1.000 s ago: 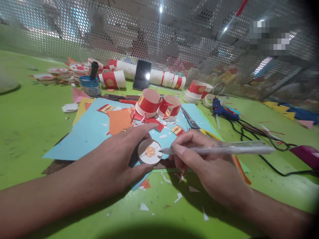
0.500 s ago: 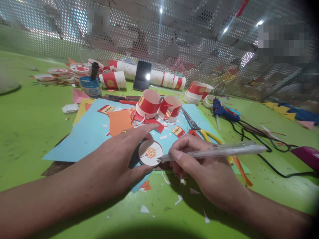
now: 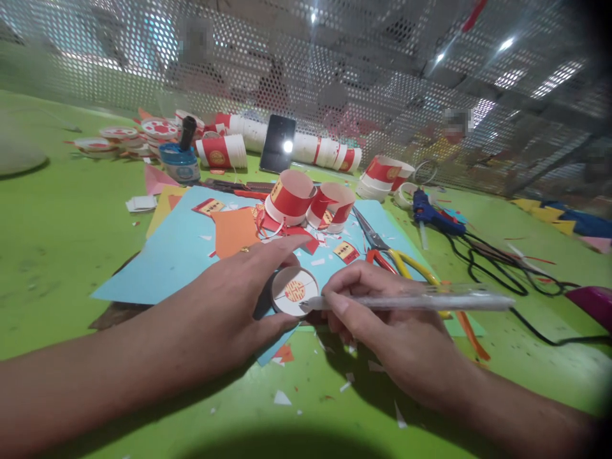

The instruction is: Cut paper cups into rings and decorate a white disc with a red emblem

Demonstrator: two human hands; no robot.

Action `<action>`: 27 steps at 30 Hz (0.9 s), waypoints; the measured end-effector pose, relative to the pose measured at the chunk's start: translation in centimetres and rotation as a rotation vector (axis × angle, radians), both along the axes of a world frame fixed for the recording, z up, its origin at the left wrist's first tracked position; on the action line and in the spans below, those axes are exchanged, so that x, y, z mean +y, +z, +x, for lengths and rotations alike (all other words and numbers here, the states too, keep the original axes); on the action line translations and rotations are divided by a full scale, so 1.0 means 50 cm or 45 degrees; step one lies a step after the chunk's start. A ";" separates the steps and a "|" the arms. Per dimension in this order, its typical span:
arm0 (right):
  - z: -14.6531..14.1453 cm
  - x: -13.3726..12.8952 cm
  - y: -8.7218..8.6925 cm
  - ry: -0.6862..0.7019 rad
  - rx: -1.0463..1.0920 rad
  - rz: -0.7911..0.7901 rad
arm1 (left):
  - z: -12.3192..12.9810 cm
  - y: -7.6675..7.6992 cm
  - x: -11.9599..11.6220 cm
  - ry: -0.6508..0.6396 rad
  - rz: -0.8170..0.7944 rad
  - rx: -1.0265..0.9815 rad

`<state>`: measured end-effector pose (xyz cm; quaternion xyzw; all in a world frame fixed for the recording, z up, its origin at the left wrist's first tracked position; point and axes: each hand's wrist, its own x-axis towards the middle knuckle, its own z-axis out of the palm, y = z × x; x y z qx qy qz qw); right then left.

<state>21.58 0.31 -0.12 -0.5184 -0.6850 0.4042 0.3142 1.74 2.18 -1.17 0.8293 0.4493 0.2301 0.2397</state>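
My left hand (image 3: 239,287) is closed round the side of a small round white disc (image 3: 295,291) with a dark rim and an orange-gold printed emblem. The thumb sits at its near edge and the fingers curl along its far side. In my right hand (image 3: 377,319) a pen with a clear barrel (image 3: 430,301) is pinched, lying almost level. The pen's tip meets the disc's right edge. Beyond the hands, two cut red-and-white paper cup rings (image 3: 289,199) stand on light blue paper (image 3: 157,255). Scissors with yellow and orange handles (image 3: 377,239) lie beyond my right hand.
A blue glue gun (image 3: 433,213) and its black cable lie at the right. Stacked paper cups (image 3: 222,152), a phone (image 3: 278,143) and a blue jar (image 3: 178,162) line the back, before a perforated metal screen (image 3: 229,70). Paper scraps (image 3: 282,398) litter the green table (image 3: 62,274).
The whole scene has shifted slightly rightward in the view. Both hands keep the same holds on the disc and the pen, and the pen tip stays at the disc's right edge.
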 end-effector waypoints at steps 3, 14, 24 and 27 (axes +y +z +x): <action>-0.001 -0.003 0.001 0.000 0.011 -0.018 | -0.001 -0.002 -0.001 0.012 0.017 0.033; -0.005 0.003 -0.004 0.029 0.084 -0.067 | -0.001 -0.001 0.000 -0.014 0.055 0.026; -0.004 -0.003 -0.007 0.046 0.077 -0.036 | -0.002 -0.002 -0.001 -0.005 0.014 0.018; -0.006 -0.002 -0.005 0.027 0.060 -0.061 | -0.001 -0.002 -0.001 -0.009 0.021 0.021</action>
